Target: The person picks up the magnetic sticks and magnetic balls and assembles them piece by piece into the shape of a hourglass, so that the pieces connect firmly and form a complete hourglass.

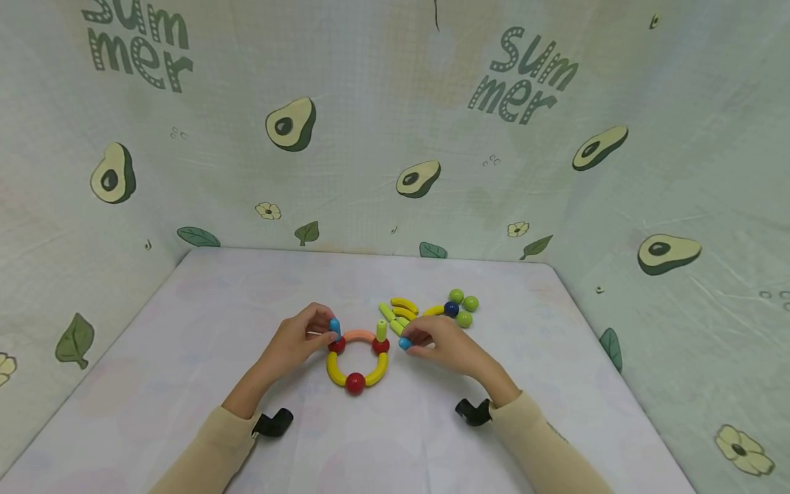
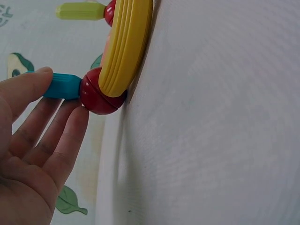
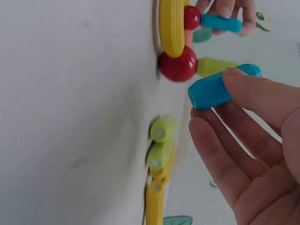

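A ring of curved rods and red balls lies on the table in front of me. Two of its rods are yellow (image 1: 334,368), the back one is salmon pink (image 1: 359,335), and a red ball (image 1: 355,383) sits at the front. My left hand (image 1: 296,339) pinches a blue rod (image 2: 65,86) that stands upright on the left red ball (image 2: 91,93). On the right red ball (image 3: 178,65) stands a light green rod (image 1: 381,331). Just right of the ring, my right hand (image 1: 447,346) holds a second blue rod (image 3: 211,91) between thumb and fingers, above the table.
Behind my right hand lie light green rods (image 1: 387,312) and yellow curved rods (image 1: 404,302). Several green balls (image 1: 471,302) cluster around a dark blue ball (image 1: 451,309), which a yellow rod meets. A printed cloth (image 1: 358,219) rises along the table's back and sides.
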A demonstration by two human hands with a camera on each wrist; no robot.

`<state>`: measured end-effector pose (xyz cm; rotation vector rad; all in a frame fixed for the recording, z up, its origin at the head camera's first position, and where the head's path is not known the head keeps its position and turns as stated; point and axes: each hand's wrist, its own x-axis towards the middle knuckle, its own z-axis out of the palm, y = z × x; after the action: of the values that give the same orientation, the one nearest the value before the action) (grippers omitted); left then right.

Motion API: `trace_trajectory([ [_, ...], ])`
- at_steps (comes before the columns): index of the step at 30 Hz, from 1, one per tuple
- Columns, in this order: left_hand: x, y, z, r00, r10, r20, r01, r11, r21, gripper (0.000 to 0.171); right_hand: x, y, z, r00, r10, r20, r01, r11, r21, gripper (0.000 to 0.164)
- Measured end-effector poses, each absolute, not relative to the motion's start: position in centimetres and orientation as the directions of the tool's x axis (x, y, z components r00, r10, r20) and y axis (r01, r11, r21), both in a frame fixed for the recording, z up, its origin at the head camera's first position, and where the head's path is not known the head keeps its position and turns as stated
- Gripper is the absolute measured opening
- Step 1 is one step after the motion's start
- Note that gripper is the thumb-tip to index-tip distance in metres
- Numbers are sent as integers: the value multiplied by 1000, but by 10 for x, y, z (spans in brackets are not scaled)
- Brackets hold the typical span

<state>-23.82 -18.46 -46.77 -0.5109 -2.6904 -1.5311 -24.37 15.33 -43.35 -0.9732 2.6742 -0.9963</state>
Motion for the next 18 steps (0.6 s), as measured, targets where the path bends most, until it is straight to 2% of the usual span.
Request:
trace_trajectory([
  [7,-239,-187,-469,-945,282,164,284,466,838,31,-231,127,-435,-778,-617,120,-503,497,-707,23],
  [18,-240,-187,-470,-940,294,175,297,447,844,31,-215,93,-433,-781,-605,157,-483,424,-766,23],
])
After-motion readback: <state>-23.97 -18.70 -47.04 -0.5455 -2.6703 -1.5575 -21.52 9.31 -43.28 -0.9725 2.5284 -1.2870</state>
